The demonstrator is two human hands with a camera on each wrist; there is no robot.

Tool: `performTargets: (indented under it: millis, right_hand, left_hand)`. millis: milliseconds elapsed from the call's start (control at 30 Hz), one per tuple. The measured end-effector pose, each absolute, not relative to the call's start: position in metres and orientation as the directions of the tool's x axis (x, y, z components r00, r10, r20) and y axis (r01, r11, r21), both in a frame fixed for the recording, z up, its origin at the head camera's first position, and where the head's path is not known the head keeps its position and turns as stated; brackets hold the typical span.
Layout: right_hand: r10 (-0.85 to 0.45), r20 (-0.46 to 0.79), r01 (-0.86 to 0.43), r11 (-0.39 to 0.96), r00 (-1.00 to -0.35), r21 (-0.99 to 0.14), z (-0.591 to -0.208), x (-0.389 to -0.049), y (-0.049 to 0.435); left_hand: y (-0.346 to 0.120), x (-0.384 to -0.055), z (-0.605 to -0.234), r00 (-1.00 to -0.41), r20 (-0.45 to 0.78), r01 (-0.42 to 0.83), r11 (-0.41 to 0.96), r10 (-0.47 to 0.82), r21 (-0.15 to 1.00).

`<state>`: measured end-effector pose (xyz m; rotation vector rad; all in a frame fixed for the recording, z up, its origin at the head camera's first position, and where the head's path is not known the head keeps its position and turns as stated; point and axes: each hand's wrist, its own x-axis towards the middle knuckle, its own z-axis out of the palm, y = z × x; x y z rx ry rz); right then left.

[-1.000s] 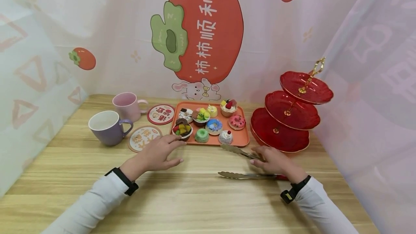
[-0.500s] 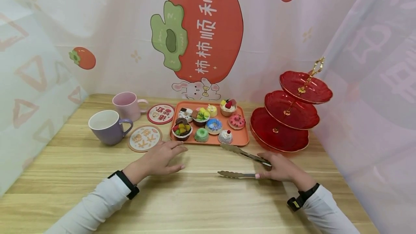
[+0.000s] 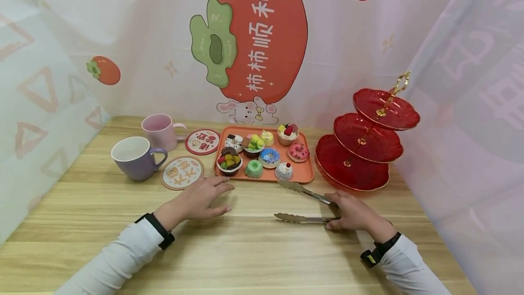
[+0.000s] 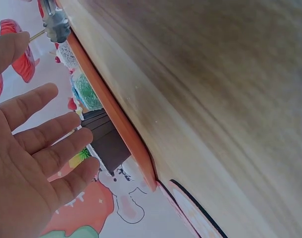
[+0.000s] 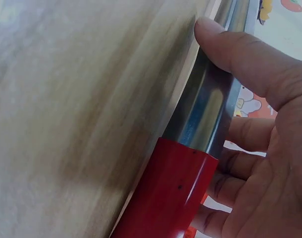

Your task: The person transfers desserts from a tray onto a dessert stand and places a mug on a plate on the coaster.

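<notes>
Left of frame: purple mug with white interior [image 3: 137, 163]. Left hand [image 3: 198, 199], lower left of centre: fingers spread, holding nothing, probably idling beside the work. Centre: orange rectangular tray [image 3: 304, 175] of toy desserts, presumably grouped for easy access. Silver metal tongs with red handles [image 3: 303, 219], right of centre on the wooden surface [image 3: 245, 249]: arms splayed, scalloped tips pointing left, long axis roughly across the frame. Right hand [image 3: 350, 211] grips them, thumb and fingers on opposite sides, likely to control the spread. Right: red three-tier stand [image 3: 354, 177].
</notes>
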<state>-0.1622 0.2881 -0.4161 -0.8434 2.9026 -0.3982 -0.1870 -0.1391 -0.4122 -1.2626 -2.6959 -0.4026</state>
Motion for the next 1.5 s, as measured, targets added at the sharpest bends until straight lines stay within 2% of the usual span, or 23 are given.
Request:
performTargets:
  millis: [1233, 1500]
  right_hand:
    - [-0.479, -0.029, -0.445, 0.835, -0.878, -0.323, -0.419, -0.158, 0.298]
    - [-0.506, 0.010, -0.479, 0.810, -0.863, -0.338, -0.417, -0.156, 0.308]
  left_hand:
    - [-0.136, -0.186, -0.417, -0.668, 0.204, 0.743, 0.632, 0.715, 0.219]
    - [-0.139, -0.185, -0.418, -0.661, 0.203, 0.749, 0.620, 0.723, 0.231]
